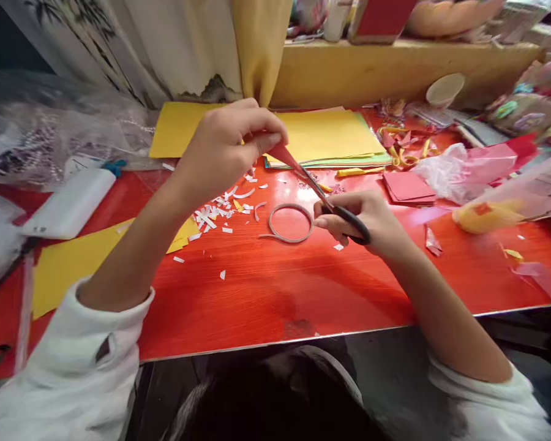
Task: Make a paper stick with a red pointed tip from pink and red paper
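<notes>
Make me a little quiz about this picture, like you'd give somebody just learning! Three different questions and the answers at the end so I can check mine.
1. Which hand holds the scissors?
2. True or false: the thin coil lies on the red table.
3. What do the fingertips of the left hand pinch?
A) a yellow sheet
B) a pink strip
C) a white scrap

Key:
1. The right hand.
2. True.
3. B.

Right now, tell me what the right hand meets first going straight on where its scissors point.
Probably the pink paper in the left hand, at the blades; depth is unclear.
</notes>
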Tool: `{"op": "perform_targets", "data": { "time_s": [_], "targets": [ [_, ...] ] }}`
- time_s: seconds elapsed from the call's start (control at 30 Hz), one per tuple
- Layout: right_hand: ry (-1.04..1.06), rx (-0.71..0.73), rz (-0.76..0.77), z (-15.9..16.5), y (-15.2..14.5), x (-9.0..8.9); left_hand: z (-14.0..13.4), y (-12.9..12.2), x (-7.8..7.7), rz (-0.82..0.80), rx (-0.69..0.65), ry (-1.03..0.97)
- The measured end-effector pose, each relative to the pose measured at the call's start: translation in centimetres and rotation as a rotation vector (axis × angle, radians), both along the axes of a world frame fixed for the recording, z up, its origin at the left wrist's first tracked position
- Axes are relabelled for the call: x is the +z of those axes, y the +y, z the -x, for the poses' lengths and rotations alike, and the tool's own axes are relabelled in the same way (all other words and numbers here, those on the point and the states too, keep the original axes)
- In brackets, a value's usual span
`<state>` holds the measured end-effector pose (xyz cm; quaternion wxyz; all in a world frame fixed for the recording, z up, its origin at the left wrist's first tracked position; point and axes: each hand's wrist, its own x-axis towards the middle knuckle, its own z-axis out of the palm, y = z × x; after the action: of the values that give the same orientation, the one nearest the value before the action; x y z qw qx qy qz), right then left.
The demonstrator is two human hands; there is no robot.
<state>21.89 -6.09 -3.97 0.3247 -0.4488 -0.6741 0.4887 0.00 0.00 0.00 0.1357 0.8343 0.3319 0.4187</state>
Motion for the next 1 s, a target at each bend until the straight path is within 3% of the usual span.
{"op": "perform_targets", "data": {
  "time_s": [0.77, 1.0],
  "targets": [
    [-0.042, -0.054, -0.025, 0.07, -0.13, -0.24, 0.51, -0.40, 0.56, 0.188, 0.021, 0.026],
    [-0.030, -0.084, -0.007, 0.38, -0.12, -0.49, 0.17, -0.52, 0.32, 0.530, -0.137, -0.090]
  ]
}}
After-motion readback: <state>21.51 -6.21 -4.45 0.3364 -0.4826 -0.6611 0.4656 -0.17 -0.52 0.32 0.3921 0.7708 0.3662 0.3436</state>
